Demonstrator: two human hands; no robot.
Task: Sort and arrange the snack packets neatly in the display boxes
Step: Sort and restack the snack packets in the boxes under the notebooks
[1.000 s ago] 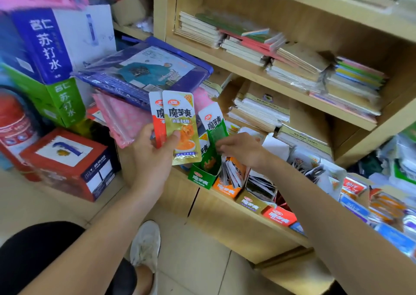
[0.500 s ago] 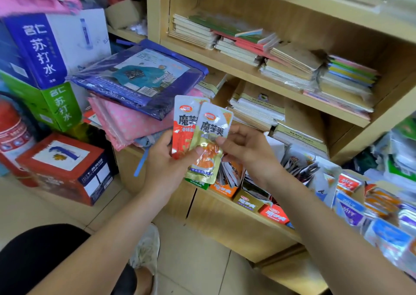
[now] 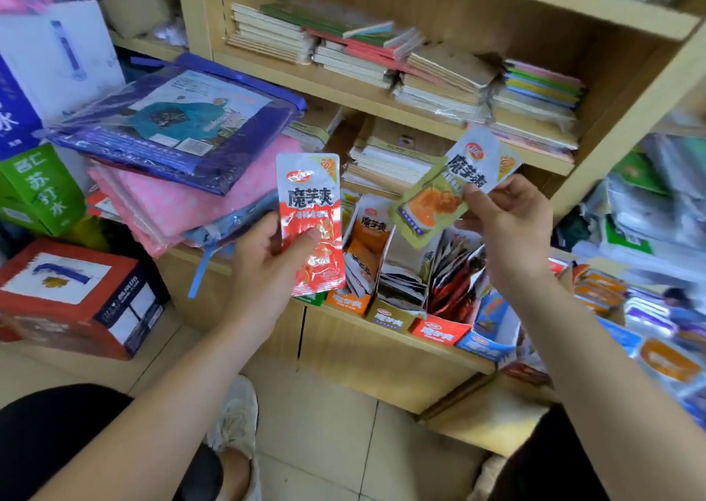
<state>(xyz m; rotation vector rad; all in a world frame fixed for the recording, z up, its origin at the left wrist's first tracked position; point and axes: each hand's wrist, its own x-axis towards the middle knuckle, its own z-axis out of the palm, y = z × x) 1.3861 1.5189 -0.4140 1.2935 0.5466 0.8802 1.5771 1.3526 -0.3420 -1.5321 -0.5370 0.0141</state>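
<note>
My left hand (image 3: 267, 259) holds a red snack packet (image 3: 311, 217) upright, thumb pressed on its lower half. To the right and slightly higher, my right hand (image 3: 508, 225) pinches a yellow-green snack packet (image 3: 450, 191), tilted, by its edge. Both packets hang above a row of open display boxes on the low shelf: an orange box (image 3: 349, 302), an olive box (image 3: 389, 319), a red box (image 3: 439, 332) and a blue box (image 3: 485, 342), each holding upright packets.
Stacked notebooks (image 3: 420, 68) fill the wooden shelves behind. A blue plastic package (image 3: 172, 118) lies on pink bags (image 3: 183, 210) at the left. Cartons stand on the floor: a red one (image 3: 76, 298) and a green one (image 3: 38, 187). More snack packs (image 3: 649, 309) crowd the right.
My right hand took the yellow-green packet out of my left hand and carried it up and to the right. Only the red packet stays in my left hand.
</note>
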